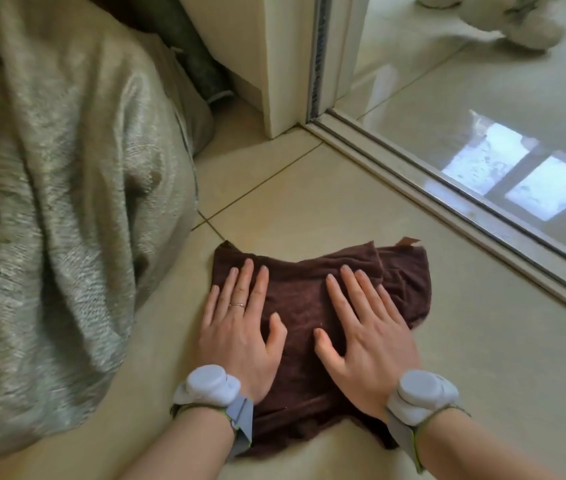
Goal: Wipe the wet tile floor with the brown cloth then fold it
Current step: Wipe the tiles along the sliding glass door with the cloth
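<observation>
The brown cloth (304,299) lies spread and rumpled on the beige tile floor (309,206), low in the middle of the view. My left hand (240,327) presses flat on the cloth's left part, fingers apart. My right hand (364,327) lies flat on its middle, fingers spread the same way. Neither hand grips the fabric; both palms rest on top. A doubled-over flap shows at the cloth's far right corner. Both wrists carry grey bands with white round units.
A heavy greenish curtain (66,202) bunches on the floor at the left, close to the cloth. A sliding glass door with its metal track (447,199) runs diagonally at the right. A cream door frame post (281,64) stands at the back.
</observation>
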A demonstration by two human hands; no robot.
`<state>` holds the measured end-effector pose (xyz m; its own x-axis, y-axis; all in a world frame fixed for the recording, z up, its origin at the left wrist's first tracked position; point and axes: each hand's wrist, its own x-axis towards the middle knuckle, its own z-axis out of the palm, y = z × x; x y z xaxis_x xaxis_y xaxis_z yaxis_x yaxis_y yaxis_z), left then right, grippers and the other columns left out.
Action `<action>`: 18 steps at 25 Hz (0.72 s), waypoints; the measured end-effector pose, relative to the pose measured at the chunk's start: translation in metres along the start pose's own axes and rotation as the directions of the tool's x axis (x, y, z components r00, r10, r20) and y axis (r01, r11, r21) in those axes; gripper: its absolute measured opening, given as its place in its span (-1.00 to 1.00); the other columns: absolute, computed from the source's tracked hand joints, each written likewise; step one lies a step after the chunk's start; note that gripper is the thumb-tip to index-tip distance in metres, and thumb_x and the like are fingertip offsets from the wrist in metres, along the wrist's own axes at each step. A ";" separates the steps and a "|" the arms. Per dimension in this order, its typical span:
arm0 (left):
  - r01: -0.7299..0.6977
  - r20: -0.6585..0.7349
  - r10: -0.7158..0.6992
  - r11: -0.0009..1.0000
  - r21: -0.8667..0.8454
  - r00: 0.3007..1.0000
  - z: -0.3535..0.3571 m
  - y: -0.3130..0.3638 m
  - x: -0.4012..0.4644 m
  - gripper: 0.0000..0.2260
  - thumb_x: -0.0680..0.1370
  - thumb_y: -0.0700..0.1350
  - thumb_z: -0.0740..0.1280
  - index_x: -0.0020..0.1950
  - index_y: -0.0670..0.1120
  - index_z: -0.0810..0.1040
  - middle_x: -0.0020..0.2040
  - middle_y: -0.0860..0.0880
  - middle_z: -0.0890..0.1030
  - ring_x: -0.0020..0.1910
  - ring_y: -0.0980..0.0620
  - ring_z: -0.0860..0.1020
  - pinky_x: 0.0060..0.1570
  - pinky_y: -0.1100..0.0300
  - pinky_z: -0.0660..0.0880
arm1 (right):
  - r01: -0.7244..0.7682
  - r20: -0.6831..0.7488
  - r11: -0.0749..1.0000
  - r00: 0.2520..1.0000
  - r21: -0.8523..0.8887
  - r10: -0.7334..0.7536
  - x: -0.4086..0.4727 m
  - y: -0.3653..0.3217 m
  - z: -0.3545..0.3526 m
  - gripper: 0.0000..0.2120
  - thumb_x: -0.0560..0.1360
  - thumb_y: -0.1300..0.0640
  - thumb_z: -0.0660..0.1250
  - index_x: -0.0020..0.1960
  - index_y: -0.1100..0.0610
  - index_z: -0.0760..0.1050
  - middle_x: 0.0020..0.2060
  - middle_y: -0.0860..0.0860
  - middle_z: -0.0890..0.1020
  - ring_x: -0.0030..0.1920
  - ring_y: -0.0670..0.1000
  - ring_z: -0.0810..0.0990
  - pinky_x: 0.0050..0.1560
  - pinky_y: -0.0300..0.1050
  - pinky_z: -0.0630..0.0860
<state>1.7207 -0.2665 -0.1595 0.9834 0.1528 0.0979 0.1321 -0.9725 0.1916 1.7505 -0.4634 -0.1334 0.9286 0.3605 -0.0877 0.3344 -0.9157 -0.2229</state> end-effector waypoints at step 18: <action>0.261 -0.027 -0.262 0.965 -0.021 0.965 0.020 -0.004 0.205 -0.32 0.52 0.14 -0.10 0.66 0.01 0.10 0.67 -0.02 0.09 0.64 -0.02 0.05 0.60 -0.02 -0.07 | 0.049 0.005 0.998 0.999 -0.042 -0.048 0.245 0.016 -0.010 -0.39 0.70 -0.20 -0.08 0.70 -0.06 -0.07 0.69 -0.06 -0.04 0.67 -0.01 -0.12 0.64 -0.03 -0.21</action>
<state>1.9243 -0.2347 -0.1601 0.9108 0.4068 0.0706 0.3817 -0.8949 0.2312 1.9847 -0.3917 -0.1483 0.9105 0.4053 -0.0819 0.3856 -0.9037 -0.1860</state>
